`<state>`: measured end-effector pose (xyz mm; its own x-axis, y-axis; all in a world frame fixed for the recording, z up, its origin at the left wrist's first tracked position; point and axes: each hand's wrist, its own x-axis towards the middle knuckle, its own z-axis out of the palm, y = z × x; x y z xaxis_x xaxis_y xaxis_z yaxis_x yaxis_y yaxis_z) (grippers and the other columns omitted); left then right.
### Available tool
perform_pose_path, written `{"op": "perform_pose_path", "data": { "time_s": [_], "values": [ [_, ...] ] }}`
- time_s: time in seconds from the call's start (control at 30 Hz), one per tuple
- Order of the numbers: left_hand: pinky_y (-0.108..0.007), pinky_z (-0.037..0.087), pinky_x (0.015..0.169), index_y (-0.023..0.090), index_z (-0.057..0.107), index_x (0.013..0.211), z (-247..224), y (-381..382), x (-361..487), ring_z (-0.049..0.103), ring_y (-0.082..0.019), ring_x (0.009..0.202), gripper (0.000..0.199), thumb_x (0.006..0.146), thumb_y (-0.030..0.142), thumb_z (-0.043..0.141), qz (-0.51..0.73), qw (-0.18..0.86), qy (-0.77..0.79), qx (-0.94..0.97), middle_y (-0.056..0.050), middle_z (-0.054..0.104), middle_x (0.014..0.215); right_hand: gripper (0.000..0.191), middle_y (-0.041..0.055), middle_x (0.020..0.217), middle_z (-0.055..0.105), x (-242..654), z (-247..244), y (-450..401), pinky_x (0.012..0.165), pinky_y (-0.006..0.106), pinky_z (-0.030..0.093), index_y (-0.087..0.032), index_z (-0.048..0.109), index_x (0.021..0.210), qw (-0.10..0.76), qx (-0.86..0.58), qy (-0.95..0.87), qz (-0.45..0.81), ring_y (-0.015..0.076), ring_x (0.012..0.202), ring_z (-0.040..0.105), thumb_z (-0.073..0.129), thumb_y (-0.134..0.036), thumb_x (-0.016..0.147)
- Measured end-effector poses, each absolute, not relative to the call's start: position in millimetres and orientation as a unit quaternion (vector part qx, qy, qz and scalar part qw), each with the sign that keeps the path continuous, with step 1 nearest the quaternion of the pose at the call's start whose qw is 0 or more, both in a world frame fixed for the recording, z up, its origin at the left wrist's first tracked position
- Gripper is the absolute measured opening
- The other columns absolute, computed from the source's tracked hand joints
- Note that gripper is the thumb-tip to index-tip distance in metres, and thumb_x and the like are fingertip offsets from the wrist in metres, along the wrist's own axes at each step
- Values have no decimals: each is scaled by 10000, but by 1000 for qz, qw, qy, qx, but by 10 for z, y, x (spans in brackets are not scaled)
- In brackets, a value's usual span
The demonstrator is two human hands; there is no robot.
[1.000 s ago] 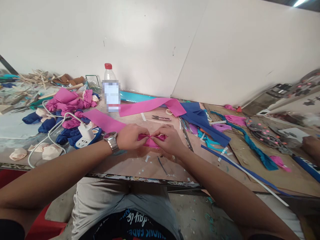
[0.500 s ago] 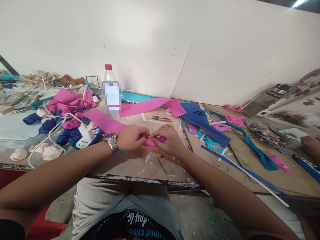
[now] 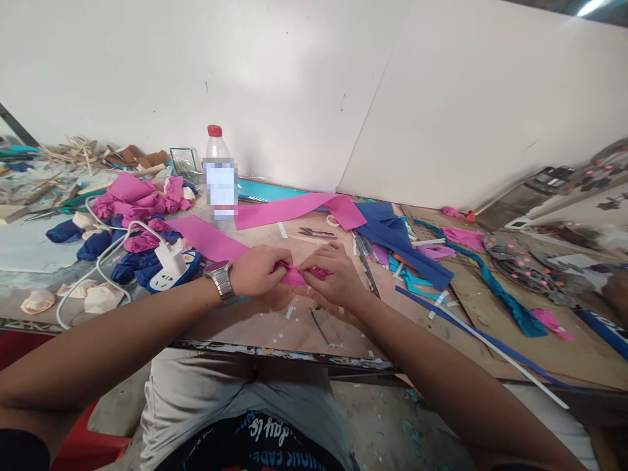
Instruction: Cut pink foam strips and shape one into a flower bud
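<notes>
Both my hands pinch a pink strip of crepe-like paper or cloth [image 3: 293, 277] just above the table. My left hand [image 3: 259, 269], with a metal watch at the wrist, is closed on its left part. My right hand [image 3: 331, 273] is closed on the right part, where the material looks gathered. A flat pink length [image 3: 209, 241] runs out beyond my left hand. Behind my hands, another pink strip [image 3: 289, 210] lies folded over at its right end. Thread snips [image 3: 318, 233] rest between that strip and my right hand.
Left are a power strip [image 3: 169, 278] with a white cable and pink, blue and cream rosettes [image 3: 130, 203]. A red-capped bottle [image 3: 216, 147] stands behind. Blue strips [image 3: 397, 239], a white stick [image 3: 510, 360] and another person's hand [image 3: 615, 291] are at right.
My fingers have shifted slightly on the pink strip, with a little more of it showing between my hands. The other person's hand at far right has moved a little.
</notes>
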<state>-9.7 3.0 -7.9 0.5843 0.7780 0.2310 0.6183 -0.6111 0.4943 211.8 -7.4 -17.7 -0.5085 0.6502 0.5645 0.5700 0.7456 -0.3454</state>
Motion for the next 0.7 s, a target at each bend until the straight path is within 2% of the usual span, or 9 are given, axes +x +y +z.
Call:
{"op": "perform_pose_path", "data": {
  "time_s": [0.13,0.2,0.33,0.7],
  "values": [
    [-291,378,665,183,661,854,-56,18,-107,586,-172,707,164,811,154,505,215,198,392,872,-24,692,788,121,-22,818,788,2119,-174,-79,943,415,359,-257,731,809,349,-352,-867,56,181,813,681,679,-180,885],
    [-289,363,652,180,648,843,-48,16,-113,570,-168,698,142,861,212,511,217,212,380,874,-21,676,772,118,-19,829,791,2119,-175,-80,949,419,358,-258,733,815,349,-351,-867,58,184,823,682,677,-185,890],
    [-289,351,651,178,629,819,-63,23,-114,559,-161,698,282,969,349,462,224,232,379,867,-16,656,754,116,-22,824,790,2121,-180,-76,957,422,349,-257,730,818,354,-340,-870,49,179,824,685,684,-175,886],
    [-287,379,679,181,612,798,-52,44,-121,553,-153,702,157,898,223,499,249,245,387,853,0,644,751,113,-20,806,774,2127,-128,-88,926,413,364,-253,711,807,359,-353,-863,40,181,795,666,675,-201,901]
  ]
}}
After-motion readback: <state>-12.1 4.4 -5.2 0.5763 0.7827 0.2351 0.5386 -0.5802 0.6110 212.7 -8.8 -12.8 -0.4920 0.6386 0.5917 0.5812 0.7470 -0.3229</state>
